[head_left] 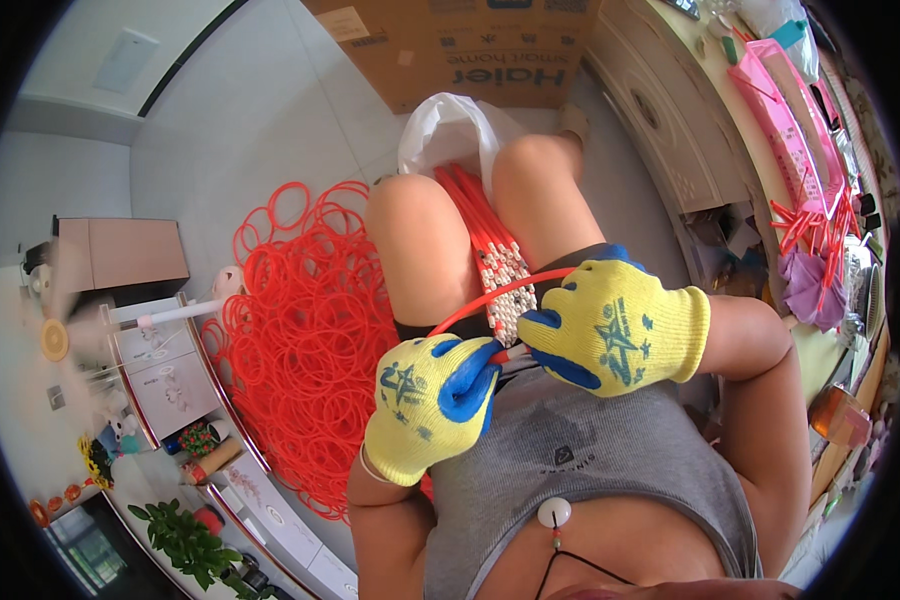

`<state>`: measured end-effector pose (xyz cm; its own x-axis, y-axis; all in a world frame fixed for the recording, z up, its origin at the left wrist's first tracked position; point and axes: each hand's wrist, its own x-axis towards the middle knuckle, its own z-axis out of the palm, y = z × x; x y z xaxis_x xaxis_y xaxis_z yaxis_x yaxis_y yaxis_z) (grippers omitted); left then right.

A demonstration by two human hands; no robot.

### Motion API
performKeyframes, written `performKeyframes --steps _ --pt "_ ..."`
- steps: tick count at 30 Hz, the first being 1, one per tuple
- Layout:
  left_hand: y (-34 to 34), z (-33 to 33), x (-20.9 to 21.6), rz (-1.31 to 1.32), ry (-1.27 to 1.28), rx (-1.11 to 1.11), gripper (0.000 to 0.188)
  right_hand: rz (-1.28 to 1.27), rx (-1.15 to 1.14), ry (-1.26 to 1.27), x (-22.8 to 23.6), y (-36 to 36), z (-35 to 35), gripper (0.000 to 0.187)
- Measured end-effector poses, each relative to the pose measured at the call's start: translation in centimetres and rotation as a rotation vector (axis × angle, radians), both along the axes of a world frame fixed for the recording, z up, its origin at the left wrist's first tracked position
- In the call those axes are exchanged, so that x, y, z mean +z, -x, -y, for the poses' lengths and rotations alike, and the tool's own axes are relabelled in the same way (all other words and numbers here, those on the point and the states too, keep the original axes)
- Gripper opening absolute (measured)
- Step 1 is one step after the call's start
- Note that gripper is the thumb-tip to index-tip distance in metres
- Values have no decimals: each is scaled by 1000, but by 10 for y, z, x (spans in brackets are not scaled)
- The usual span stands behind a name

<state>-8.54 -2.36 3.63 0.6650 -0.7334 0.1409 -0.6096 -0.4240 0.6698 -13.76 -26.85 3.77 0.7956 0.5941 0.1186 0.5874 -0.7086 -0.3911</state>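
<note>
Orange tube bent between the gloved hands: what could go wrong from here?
1. The orange tube is bowed into a tight arc; it may spring out of the left hand or right hand.
2. The bundle of tubes lies loosely between the knees and may slide toward the white bag.

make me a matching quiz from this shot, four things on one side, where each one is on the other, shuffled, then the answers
Things:
1. pile of red rings
2. cardboard box
3. bundle of red tubes
4. pink trays

Places:
A. on the long table at the person's right
B. between the person's knees, coming out of a white bag
C. on the floor at the person's left
D. on the floor ahead, past the knees

Pairs: 1-C, 2-D, 3-B, 4-A
</note>
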Motion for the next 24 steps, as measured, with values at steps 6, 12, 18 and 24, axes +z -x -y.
performKeyframes --steps 6,12,18,24 --pt "-6 4 -12 26 28 -112 26 231 258 -203 -29 -8 7 31" --pt "-8 9 -16 61 61 -183 28 591 582 -613 -102 -34 8 40" --pt "-13 -6 -4 127 35 50 25 -115 146 -349 -35 -34 6 53" --pt "-32 -132 -2 60 -338 778 25 217 -191 -127 -133 -71 55 48"
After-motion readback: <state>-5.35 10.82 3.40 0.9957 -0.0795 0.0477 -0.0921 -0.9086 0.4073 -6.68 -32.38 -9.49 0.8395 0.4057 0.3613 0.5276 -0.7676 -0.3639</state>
